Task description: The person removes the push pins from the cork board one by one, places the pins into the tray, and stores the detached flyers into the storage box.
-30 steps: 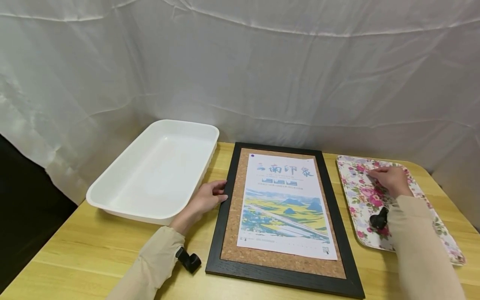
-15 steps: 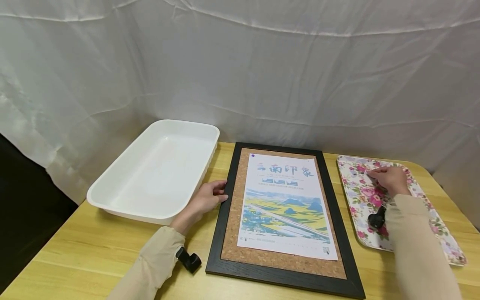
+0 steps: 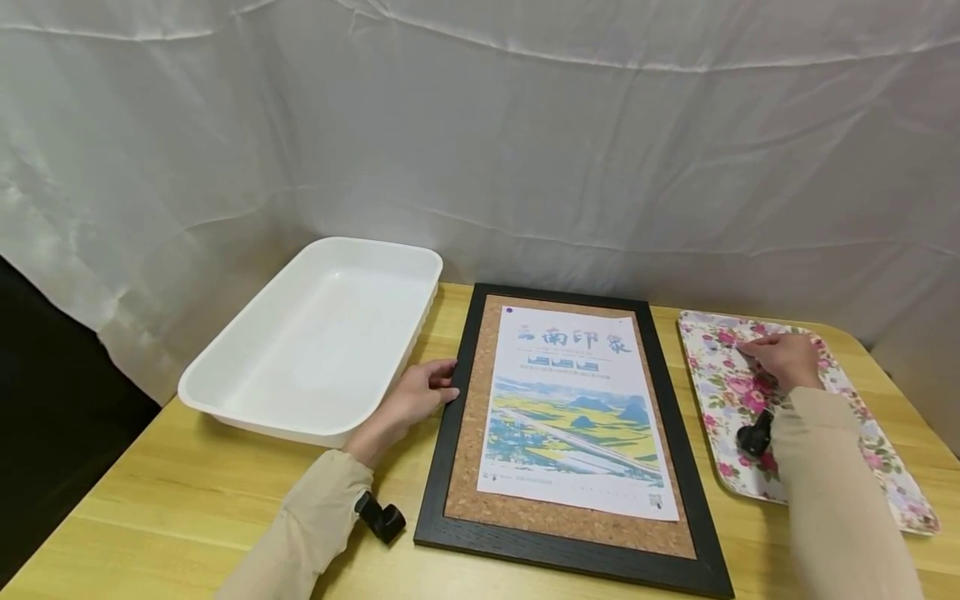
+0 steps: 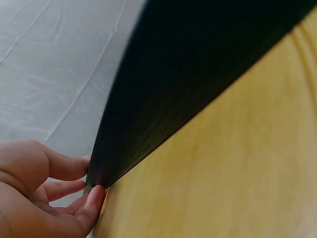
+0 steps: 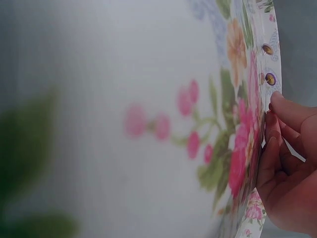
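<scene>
While a black-framed rectangular cork board (image 3: 558, 433) lies flat on the light wooden table (image 3: 187, 492), its left edge is touched by the left hand (image 3: 420, 396), whose fingers are loosely curved, the tips set against the black frame; in the left wrist view the fingertips (image 4: 94, 198) are seen pressed to the frame's edge (image 4: 163, 124), without being wrapped round it. A printed paper poster with a yellow-field landscape and blue characters (image 3: 573, 408) is laid on the cork, inside the frame. Just left of that hand a white rectangular plastic tub (image 3: 315, 342) is placed, its near right corner close to the wrist. On the far side of the board a flat rectangular tray with a pink floral pattern (image 3: 720, 400) is found, and the right hand (image 3: 780, 358) is rested on its far part. In the right wrist view the fingers (image 5: 277, 144) are curled with their tips brought together on the tray's surface (image 5: 148, 124), beside two small round brass-coloured pins (image 5: 269, 64); whether anything is pinched between them cannot be told. Both forearms are covered by beige sleeves (image 3: 832, 492), each with a small black camera mounted at the wrist.
</scene>
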Tool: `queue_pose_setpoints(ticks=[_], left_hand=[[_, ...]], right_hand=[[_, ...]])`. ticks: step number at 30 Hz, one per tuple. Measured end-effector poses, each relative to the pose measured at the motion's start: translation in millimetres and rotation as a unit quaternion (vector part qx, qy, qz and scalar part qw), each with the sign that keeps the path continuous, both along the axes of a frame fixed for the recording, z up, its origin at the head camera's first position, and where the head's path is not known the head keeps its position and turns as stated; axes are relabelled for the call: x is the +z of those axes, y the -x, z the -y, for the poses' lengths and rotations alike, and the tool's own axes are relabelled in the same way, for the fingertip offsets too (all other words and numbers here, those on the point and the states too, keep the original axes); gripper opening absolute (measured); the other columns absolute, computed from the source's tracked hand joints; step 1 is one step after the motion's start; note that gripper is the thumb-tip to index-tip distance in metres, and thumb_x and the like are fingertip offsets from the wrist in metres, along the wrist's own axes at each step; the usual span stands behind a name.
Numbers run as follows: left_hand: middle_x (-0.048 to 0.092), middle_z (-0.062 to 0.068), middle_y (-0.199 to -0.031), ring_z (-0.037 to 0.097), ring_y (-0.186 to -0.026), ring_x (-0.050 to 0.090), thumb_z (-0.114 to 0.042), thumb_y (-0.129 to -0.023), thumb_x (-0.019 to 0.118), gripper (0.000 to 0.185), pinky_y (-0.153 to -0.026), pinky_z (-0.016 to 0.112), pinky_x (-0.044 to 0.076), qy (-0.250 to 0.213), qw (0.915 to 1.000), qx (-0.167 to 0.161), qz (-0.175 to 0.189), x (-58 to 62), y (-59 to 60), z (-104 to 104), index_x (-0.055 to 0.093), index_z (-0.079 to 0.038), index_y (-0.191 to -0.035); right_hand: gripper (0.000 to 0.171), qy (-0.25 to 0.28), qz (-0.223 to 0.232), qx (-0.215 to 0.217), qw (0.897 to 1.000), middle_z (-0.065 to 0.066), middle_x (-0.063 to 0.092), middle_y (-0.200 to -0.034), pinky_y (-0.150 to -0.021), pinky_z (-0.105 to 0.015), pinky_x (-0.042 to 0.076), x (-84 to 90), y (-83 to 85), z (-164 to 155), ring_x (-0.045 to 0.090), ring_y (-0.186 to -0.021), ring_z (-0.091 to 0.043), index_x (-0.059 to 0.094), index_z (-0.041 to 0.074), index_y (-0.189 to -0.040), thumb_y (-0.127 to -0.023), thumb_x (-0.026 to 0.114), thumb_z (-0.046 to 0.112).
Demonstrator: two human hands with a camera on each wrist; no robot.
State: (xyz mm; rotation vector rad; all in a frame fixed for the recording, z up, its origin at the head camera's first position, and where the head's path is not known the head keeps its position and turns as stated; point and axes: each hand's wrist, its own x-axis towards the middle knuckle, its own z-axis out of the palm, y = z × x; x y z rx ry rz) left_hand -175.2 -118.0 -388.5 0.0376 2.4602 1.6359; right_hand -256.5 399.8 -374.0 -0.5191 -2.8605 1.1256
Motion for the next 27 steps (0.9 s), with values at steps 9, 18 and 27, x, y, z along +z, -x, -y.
queue_pose_setpoints(ticks=[9,18,27], left_hand=[[0.056,0.017,-0.13,0.028,-0.111,0.054,0.003,-0.092,0.06,0.051,-0.082,0.033,0.048,-0.005,1.0,0.001,-0.003,-0.3,0.7,-0.4,0.046,0.002,-0.142],[0.057,0.016,-0.129,0.028,-0.111,0.054,0.003,-0.092,0.061,0.052,-0.081,0.032,0.048,-0.008,1.0,0.003,-0.002,1.0,1.0,-0.7,0.046,0.002,-0.141],[0.056,0.017,-0.13,0.029,-0.112,0.053,0.003,-0.092,0.061,0.052,-0.085,0.035,0.048,-0.008,1.0,0.002,-0.003,-0.1,0.6,-0.2,0.046,0.003,-0.141]], right_hand=[[0.045,0.006,0.015,-0.02,1.0,0.0,0.06,-0.066,-0.055,-0.033,0.042,1.4,0.2,2.3,0.051,-0.063,-0.019,0.063,-0.013,-0.106,-0.093,0.064,0.03],[0.043,0.003,0.011,-0.021,1.0,0.001,0.059,-0.06,-0.052,-0.036,0.041,0.1,0.6,0.3,0.049,-0.057,-0.018,0.068,-0.011,-0.094,-0.092,0.065,0.032],[0.048,0.032,0.012,-0.012,0.999,0.0,0.06,-0.065,-0.052,-0.035,0.045,1.9,-1.6,-2.1,0.053,-0.058,-0.016,0.062,-0.013,-0.103,-0.094,0.06,0.034]])
